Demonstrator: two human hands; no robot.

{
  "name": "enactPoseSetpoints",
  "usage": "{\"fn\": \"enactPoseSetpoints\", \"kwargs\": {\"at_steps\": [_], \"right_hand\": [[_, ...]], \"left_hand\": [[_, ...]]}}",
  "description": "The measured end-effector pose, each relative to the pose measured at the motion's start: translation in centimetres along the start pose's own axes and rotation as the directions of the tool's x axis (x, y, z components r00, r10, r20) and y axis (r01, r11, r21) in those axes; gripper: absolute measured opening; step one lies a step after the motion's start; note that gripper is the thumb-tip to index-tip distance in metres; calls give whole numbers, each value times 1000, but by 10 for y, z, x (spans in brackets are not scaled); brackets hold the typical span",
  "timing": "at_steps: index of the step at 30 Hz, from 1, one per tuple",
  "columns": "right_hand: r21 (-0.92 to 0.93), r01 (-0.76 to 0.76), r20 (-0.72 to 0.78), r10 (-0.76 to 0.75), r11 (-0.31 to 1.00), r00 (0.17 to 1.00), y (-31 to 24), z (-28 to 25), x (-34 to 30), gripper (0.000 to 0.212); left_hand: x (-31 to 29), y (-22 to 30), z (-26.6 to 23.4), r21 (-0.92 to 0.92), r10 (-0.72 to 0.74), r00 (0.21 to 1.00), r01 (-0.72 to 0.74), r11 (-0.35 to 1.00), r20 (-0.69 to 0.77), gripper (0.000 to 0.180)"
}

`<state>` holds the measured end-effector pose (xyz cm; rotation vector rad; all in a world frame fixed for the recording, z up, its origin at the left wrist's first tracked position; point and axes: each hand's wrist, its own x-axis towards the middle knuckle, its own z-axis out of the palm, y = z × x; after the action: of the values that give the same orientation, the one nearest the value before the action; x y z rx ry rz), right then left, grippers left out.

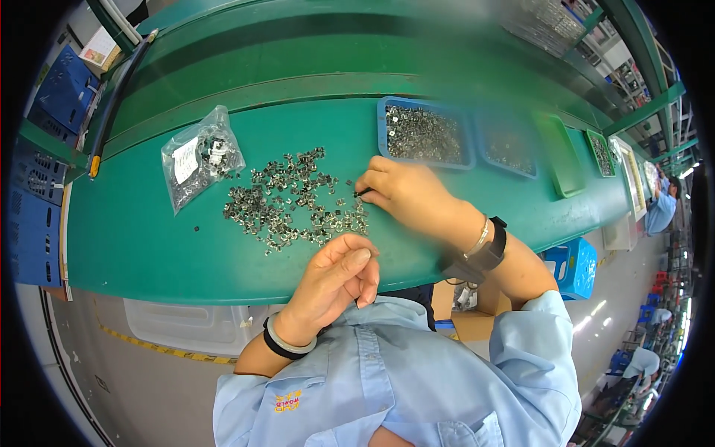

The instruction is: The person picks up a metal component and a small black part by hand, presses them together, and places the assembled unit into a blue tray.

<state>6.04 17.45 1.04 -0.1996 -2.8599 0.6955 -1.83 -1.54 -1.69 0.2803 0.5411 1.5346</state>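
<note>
A loose spread of small black and silver metal pieces (279,212) lies on the green tabletop (141,249). At its right edge my right hand (417,195) pinches a small dark piece (363,193) between thumb and fingertips. My left hand (337,277) is held just in front of the spread, at the table's near side. Its fingers are curled in and the thumb rests against them; whatever they hold, if anything, is hidden. Left of the spread lies a clear plastic bag (186,191) with a white label and more such pieces inside.
Behind my right hand stands a blue tray (382,127) full of small metal parts. Rightward follow a second blue tray (514,173), a green tray (558,149) and a smaller green one (600,153). Blue panels (37,223) border the left. A person (661,208) sits far right.
</note>
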Motion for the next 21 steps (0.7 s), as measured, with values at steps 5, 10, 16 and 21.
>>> {"fn": "enactPoseSetpoints", "kwargs": {"at_steps": [5,10,16,21], "right_hand": [[78,-17,-65,22,997,998,3,-2,-11,15],[208,57,-233,-7,976,972,-15,-10,-36,17],[195,117,-287,-58,974,956,-34,-12,-54,20],[215,121,-363,-36,969,931,-36,-2,-62,17]], "left_hand": [[0,-1,-1,18,1,1000,-1,1000,-12,15],[7,1,11,155,79,985,-55,986,-153,17],[14,-2,20,204,107,981,-72,976,-164,17],[13,-8,18,220,114,982,-78,972,-153,17]]}}
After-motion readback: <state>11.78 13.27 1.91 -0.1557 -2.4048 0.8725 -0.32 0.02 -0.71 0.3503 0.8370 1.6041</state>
